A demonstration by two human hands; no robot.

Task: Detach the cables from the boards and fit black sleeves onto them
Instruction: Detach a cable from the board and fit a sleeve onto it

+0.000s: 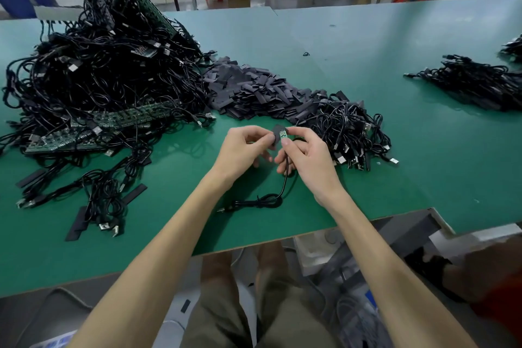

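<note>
A: Cable (268,202) is trailing slack toward 6 o'clock across the worktop (381,183), probably leaving its end free to turn.

B: Left hand (248,144) is pinching a flat black sleeve (275,133). Right hand (305,155) is pinching the cable's small green tip (283,134) against the sleeve, seemingly lining up insertion.

A: Sleeve pile (254,87) is lying at 12 o'clock and the board-and-cable heap (99,65) at 10, likely for quick reach.

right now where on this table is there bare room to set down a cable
Widest bare table: between the sleeve pile and the cable heap at far right, running to the near edge beside the right hand. Crowded: the cable-and-board heap at left and the cable bundle by the sleeves.
</note>
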